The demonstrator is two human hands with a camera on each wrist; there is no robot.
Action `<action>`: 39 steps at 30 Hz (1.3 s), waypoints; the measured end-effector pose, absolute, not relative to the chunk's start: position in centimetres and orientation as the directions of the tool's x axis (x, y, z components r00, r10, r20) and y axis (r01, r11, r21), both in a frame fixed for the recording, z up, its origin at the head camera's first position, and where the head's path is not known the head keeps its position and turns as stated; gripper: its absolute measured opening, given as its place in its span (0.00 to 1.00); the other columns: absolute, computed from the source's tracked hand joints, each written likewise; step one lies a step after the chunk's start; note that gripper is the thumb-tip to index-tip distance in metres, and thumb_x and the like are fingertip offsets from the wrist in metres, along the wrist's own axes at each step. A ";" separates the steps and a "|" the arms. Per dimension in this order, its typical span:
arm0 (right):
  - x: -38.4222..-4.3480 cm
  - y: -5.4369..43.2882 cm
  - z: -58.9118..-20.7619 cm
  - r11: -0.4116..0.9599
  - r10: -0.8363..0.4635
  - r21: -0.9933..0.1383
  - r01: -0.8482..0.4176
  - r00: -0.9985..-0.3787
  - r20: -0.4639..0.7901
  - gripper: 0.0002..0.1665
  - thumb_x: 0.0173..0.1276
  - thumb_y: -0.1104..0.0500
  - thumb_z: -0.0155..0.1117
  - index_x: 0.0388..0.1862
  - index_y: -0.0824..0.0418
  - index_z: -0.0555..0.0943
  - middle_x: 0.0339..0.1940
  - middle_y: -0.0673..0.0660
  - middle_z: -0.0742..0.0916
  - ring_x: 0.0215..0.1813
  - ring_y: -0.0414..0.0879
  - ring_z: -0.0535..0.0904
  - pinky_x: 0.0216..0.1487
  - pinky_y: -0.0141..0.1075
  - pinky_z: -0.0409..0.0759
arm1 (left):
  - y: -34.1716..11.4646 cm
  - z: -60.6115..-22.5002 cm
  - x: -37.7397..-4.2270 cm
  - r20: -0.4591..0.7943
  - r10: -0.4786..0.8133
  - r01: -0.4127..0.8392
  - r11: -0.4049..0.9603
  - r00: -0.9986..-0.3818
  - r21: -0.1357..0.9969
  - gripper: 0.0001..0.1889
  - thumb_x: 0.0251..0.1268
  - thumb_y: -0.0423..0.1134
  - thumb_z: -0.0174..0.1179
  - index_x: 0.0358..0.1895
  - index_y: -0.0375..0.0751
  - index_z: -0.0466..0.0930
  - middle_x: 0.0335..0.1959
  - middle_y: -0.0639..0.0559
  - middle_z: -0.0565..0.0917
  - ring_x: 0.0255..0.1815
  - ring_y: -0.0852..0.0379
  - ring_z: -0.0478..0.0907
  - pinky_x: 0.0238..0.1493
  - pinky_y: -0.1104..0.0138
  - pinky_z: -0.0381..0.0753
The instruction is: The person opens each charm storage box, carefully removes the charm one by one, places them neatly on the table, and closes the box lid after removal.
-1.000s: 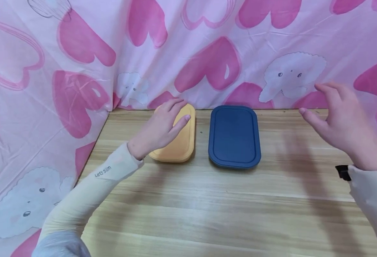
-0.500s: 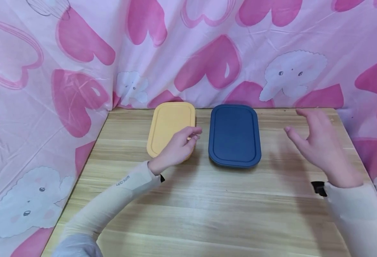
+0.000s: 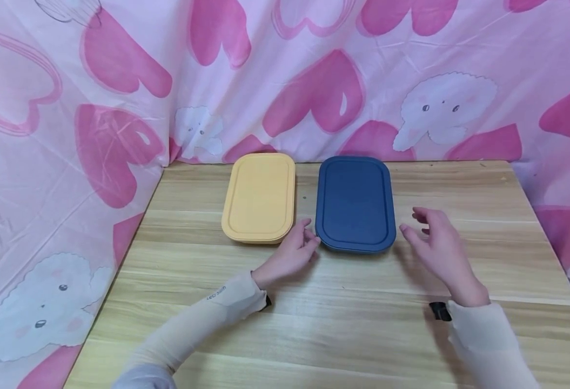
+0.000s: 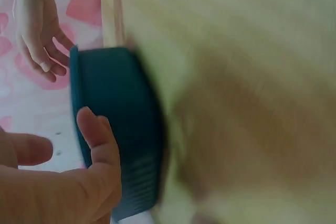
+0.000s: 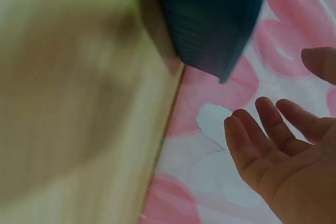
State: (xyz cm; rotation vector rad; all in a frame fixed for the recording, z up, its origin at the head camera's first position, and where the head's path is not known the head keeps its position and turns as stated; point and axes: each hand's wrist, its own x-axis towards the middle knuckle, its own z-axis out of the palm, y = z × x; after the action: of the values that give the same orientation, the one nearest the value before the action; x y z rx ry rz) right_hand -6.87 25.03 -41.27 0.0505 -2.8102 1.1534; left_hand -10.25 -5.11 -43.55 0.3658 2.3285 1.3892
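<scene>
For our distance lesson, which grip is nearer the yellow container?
The left grip, beside the yellow container at its near right corner; the right grip is right of the blue container.

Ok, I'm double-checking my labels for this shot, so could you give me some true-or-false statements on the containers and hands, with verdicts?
1. The yellow container stands left of the blue container in the head view. True.
2. The two containers are stacked. False: they stand side by side with a gap between them.
3. The left hand is by the blue container's near left corner. True.
4. The right hand and the blue container are apart. True.
5. The surface underneath is plain white. False: the table top has a wood grain.
</scene>
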 end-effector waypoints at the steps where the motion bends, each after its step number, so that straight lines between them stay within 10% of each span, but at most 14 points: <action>1: -6.7 24.9 -41.6 0.705 0.018 -0.707 -0.054 -0.995 0.095 0.33 0.73 0.52 0.56 0.66 0.74 0.66 0.59 0.73 0.74 0.59 0.67 0.71 0.54 0.63 0.75 | -4.9 -43.9 -10.1 -0.224 0.404 -0.022 0.445 -0.887 0.895 0.30 0.74 0.38 0.47 0.73 0.29 0.51 0.48 0.42 0.79 0.41 0.47 0.82 0.48 0.64 0.80; 15: -5.8 22.8 -44.3 0.647 0.078 -0.759 0.067 -0.997 -0.021 0.33 0.74 0.48 0.53 0.63 0.75 0.68 0.52 0.71 0.80 0.51 0.64 0.79 0.53 0.57 0.78 | -2.7 -46.4 -10.2 -0.259 0.211 -0.244 0.097 -0.943 0.965 0.23 0.71 0.34 0.53 0.66 0.33 0.62 0.36 0.51 0.73 0.38 0.35 0.76 0.44 0.49 0.82; 27: -5.8 21.8 -44.7 0.650 0.117 -0.751 0.115 -0.992 -0.050 0.34 0.74 0.48 0.53 0.63 0.76 0.67 0.51 0.73 0.80 0.50 0.63 0.79 0.53 0.57 0.78 | -2.2 -43.8 -9.5 -0.264 0.133 -0.258 0.062 -0.955 0.964 0.21 0.68 0.33 0.56 0.61 0.31 0.66 0.37 0.51 0.71 0.29 0.59 0.73 0.35 0.68 0.78; 39: -5.8 21.8 -44.9 0.637 0.129 -0.759 0.138 -0.989 -0.072 0.36 0.73 0.45 0.53 0.64 0.74 0.67 0.53 0.72 0.80 0.51 0.62 0.78 0.52 0.56 0.78 | -2.1 -44.4 -9.5 -0.220 0.118 -0.200 0.160 -0.968 0.967 0.19 0.69 0.33 0.55 0.60 0.29 0.67 0.44 0.44 0.74 0.33 0.61 0.72 0.36 0.74 0.74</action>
State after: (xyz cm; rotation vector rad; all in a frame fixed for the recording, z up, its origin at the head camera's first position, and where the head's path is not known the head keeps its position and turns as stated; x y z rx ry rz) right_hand -5.76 21.80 -44.91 -0.2329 -2.8519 1.3232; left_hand -9.46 -2.06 -44.39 -0.0798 2.1934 1.8892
